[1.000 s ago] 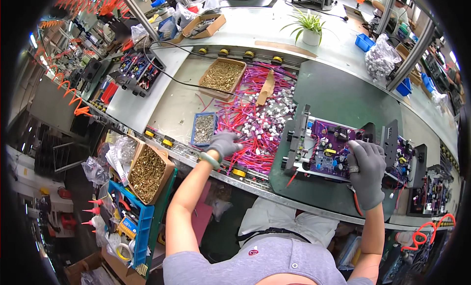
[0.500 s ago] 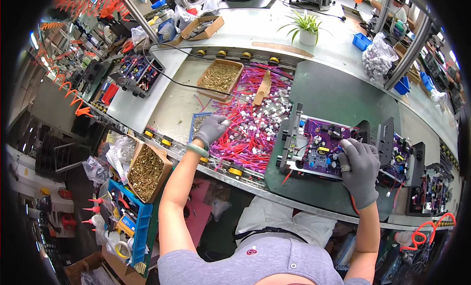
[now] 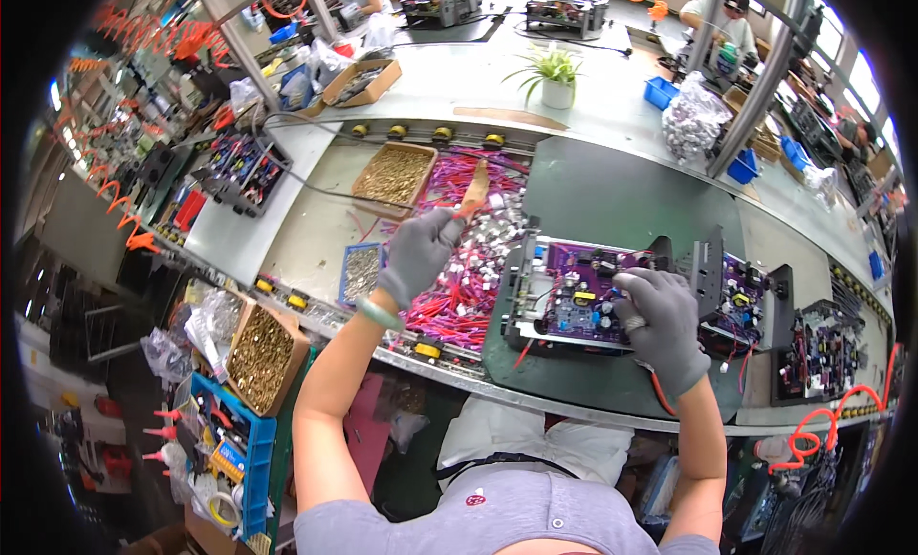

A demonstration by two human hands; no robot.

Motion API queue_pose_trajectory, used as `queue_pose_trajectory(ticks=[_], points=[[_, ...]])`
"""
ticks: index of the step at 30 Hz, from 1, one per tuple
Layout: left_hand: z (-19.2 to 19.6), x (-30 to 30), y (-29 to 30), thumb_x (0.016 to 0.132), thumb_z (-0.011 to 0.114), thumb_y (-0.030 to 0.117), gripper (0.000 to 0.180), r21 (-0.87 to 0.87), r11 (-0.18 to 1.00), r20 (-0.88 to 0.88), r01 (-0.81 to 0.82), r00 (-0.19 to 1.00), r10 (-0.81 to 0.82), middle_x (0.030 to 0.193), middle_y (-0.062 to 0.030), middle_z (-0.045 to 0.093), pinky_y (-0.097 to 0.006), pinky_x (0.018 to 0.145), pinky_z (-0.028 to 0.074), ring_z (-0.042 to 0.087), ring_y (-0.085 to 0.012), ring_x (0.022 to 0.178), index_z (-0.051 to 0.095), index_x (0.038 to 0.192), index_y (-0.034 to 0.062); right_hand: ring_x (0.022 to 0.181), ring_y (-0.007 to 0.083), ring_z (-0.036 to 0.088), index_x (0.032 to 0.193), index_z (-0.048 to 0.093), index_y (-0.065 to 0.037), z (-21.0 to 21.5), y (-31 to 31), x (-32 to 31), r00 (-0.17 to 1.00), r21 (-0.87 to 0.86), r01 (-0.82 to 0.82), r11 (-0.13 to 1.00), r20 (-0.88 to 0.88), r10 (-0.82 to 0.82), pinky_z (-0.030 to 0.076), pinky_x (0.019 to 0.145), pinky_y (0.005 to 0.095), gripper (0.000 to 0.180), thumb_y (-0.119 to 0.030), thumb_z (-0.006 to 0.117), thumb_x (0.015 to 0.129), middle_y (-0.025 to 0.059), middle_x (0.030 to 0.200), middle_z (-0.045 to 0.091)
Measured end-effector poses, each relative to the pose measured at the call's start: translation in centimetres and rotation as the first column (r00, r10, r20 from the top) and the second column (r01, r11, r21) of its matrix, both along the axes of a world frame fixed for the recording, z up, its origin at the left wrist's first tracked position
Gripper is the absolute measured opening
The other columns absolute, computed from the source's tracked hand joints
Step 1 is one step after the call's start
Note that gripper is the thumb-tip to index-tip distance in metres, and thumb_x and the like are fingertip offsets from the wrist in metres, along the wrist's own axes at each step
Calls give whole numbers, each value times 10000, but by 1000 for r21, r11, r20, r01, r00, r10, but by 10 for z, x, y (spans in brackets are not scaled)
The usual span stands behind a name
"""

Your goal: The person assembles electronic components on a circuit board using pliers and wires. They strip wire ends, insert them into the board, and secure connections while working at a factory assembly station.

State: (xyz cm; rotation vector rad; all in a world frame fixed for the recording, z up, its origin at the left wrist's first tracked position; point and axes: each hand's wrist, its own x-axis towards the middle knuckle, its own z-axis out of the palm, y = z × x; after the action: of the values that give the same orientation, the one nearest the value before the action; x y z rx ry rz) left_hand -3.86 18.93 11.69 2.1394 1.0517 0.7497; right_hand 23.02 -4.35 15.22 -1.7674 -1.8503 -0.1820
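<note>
My left hand (image 3: 421,254), in a grey glove, reaches over a heap of red and purple wires with white connectors (image 3: 449,306). Its thumb and fingertips are closed together, and a red wire (image 3: 469,209) shows at their tips. On the dark green mat, a purple circuit board (image 3: 574,302) sits in an open metal chassis (image 3: 521,311). My right hand (image 3: 662,330), also gloved, lies over the board's right side with curled fingers; what they grip is hidden. An orange-red wire (image 3: 662,392) hangs below this hand.
Beside the wires stand a cardboard box of brassy small parts (image 3: 394,177) and a blue tray of silvery parts (image 3: 361,273). Another chassis (image 3: 732,302) adjoins on the right. Lower left are a second parts box (image 3: 260,359) and a blue tool bin (image 3: 258,469). A potted plant (image 3: 557,91) stands behind.
My left hand has moved from the near left edge of the wire heap farther over it, toward the brown cardboard strip. The right hand stays at the board. The whole view has shifted slightly.
</note>
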Motion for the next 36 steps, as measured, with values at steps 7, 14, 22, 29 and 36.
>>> queue_pose_trajectory(ticks=[7,14,22,29,36], points=[[-129,-96,57,945,610,320,328,2,964,-391,-266,887,245,978,-212,717,-422,831,525,695,-362,927,714,1113,59,983,302,661,1085,664,-81,-4,-5,-5,1000,38,-8,999,17,7,471,894,428,300,-93,721,791,91,1077,691],[-134,-106,-28,928,561,371,366,-61,917,-853,-394,498,158,1122,-174,709,-462,936,505,665,-360,1070,693,1141,104,956,294,662,1059,673,-71,-6,-4,-6,1000,65,-10,998,12,9,473,880,413,262,-112,716,804,86,1067,696],[-143,-125,-16,786,757,356,380,-356,869,-501,-343,855,132,908,-169,737,-394,789,532,710,-304,859,745,997,41,946,296,659,1053,671,-67,-5,-3,-5,1000,78,-18,997,9,18,474,874,414,253,-104,709,805,85,1058,693],[-148,-123,3,880,698,279,270,-371,894,-327,-252,936,128,748,-94,697,-347,689,501,642,-165,707,735,884,11,928,288,661,1053,672,-68,-10,-5,-5,1000,96,-26,995,-3,27,477,868,413,261,-104,713,798,82,1053,695],[-53,-78,-13,961,643,196,223,-348,926,181,-148,958,221,729,49,600,-255,591,411,497,-50,663,724,913,-6,943,312,667,1068,681,-84,-7,-4,-4,996,139,-17,990,-88,29,489,861,426,276,-111,724,796,95,1064,702]])
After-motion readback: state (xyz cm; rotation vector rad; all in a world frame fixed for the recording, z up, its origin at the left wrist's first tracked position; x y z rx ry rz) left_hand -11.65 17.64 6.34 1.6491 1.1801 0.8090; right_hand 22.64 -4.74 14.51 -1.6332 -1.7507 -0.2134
